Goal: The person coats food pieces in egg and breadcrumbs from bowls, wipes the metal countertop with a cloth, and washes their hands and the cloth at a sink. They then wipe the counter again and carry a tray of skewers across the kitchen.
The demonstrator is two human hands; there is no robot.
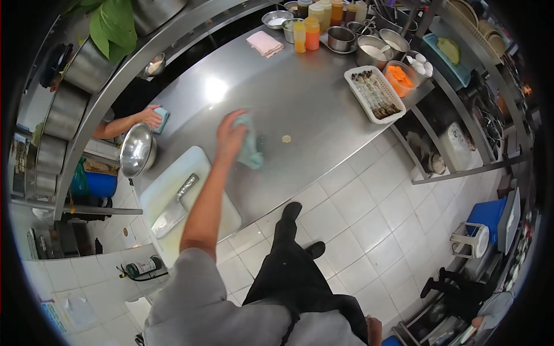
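Observation:
My left hand (231,137) reaches out over the steel table, its fingers closed on a pale blue-green cloth (249,145) that lies against the tabletop. A small yellowish round piece (286,139) lies to the right of the cloth. Below my left forearm is a white cutting board (222,210) with a cleaver (172,216) resting on it. My right hand (374,330) hangs low by my side at the bottom edge; its fingers are mostly hidden.
Another person's hand (151,117) holds a folded blue-green cloth (162,121) beside a steel bowl (138,151). A white basket of shrimp (375,95), a tub of orange slices (400,79), sauce bottles (312,33) and a pink cloth (265,44) stand along the table's far side.

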